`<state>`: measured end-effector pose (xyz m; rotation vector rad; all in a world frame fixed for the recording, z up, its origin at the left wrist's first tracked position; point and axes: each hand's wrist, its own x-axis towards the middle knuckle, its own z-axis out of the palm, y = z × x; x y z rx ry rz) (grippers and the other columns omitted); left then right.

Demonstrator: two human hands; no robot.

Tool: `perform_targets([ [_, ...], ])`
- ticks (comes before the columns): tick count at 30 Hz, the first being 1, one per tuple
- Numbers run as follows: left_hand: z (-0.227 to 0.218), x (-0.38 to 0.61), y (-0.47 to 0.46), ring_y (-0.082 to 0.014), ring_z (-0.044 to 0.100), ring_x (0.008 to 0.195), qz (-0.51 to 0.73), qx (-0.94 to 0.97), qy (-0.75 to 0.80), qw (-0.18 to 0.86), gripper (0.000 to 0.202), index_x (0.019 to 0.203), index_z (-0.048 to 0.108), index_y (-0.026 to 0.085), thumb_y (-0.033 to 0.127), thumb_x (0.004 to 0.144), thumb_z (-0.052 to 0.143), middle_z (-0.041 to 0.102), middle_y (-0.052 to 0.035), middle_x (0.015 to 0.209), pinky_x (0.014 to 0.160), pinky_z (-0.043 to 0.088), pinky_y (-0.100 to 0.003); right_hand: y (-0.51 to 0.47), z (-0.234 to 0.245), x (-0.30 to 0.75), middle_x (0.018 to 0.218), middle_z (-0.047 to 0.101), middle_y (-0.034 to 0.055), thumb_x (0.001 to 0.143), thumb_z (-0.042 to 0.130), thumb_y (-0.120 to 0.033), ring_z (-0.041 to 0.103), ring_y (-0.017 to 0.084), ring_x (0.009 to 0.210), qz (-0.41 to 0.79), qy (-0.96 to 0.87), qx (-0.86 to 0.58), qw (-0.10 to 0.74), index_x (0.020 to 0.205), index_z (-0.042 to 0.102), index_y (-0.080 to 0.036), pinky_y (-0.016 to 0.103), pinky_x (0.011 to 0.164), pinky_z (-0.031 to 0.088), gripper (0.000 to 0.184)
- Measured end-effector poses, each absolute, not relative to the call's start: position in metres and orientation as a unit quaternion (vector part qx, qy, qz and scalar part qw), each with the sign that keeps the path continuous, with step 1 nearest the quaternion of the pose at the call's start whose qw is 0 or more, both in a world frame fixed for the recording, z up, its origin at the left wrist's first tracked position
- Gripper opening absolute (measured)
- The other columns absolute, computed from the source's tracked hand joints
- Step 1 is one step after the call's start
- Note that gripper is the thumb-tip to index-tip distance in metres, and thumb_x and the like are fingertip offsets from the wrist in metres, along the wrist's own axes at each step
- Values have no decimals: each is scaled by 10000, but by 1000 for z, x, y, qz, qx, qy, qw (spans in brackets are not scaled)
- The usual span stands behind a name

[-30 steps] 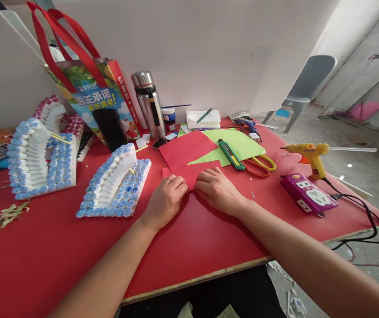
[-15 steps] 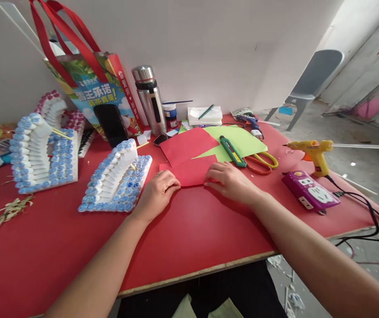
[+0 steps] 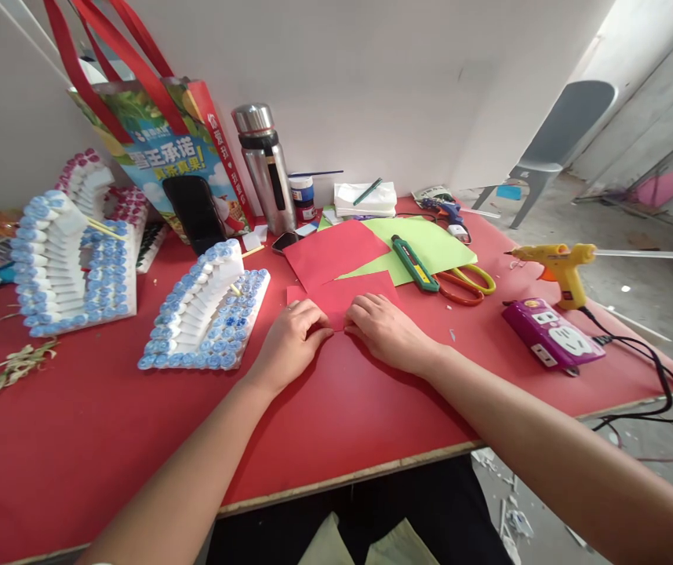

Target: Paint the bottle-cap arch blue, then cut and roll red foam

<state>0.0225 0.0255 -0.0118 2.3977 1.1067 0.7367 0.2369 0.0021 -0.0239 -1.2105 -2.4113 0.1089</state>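
Note:
A small folded red paper (image 3: pixel 348 294) lies on the red table (image 3: pixel 325 416). My left hand (image 3: pixel 289 341) rests on its near left edge, fingers curled and pressing down on the paper. My right hand (image 3: pixel 387 329) presses the near right edge, fingertips almost touching those of the left. Behind it lie a larger red sheet (image 3: pixel 333 255) and a green sheet (image 3: pixel 424 247). A green utility knife (image 3: pixel 412 264) lies across the green sheet.
Scissors (image 3: pixel 466 282), a purple power strip (image 3: pixel 551 333) and a yellow glue gun (image 3: pixel 557 263) sit to the right. A blue-and-white stepped model (image 3: pixel 207 314) stands left, with another (image 3: pixel 71 267) farther left. A steel flask (image 3: pixel 263 169), shopping bag (image 3: pixel 165 153) and phone (image 3: pixel 195 212) stand at the back.
My hands, spread apart along the paper's near edge half a second ago, have come back together at its middle. The view has tilted slightly.

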Motion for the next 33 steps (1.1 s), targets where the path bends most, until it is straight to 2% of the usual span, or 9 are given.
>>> perform_targets([
  [6, -14, 22, 25, -192, 558, 845, 241, 890, 364, 128, 134, 830, 566, 196, 200, 963, 552, 606, -29, 879, 757, 457, -335, 1, -18, 238, 951, 602, 91, 1004, 520, -272, 518, 217, 860, 64, -869, -441, 216, 937, 586, -177, 333, 767, 372, 134],
  [10, -14, 17, 26, -211, 563, 888, 210, 925, 314, 38, 196, 876, 591, 174, 139, 996, 440, 611, -69, 922, 794, 464, -348, 3, -17, 239, 958, 603, 99, 1023, 446, -202, 500, 217, 859, 32, -883, -424, 198, 936, 608, -174, 333, 759, 369, 186],
  [16, -15, 19, 26, -222, 537, 820, 145, 942, 292, -75, 292, 831, 607, 164, 88, 986, 371, 610, -85, 861, 769, 456, -362, 4, -16, 240, 939, 607, 109, 1007, 443, -160, 492, 223, 847, 5, -891, -415, 186, 921, 629, -167, 342, 758, 367, 205],
  [25, -16, 25, 29, -205, 566, 846, 237, 909, 341, 29, 173, 830, 555, 189, 125, 958, 458, 610, -57, 875, 753, 459, -340, 7, -24, 241, 917, 597, 83, 1005, 461, -190, 492, 214, 839, 42, -866, -438, 237, 906, 610, -188, 334, 758, 355, 179],
  [33, -14, 30, 23, -200, 544, 850, 238, 899, 347, 118, 132, 829, 541, 198, 146, 947, 511, 595, -39, 886, 763, 463, -348, 5, -21, 242, 889, 599, 73, 996, 492, -217, 513, 205, 811, 82, -861, -443, 236, 869, 580, -185, 328, 749, 356, 158],
])
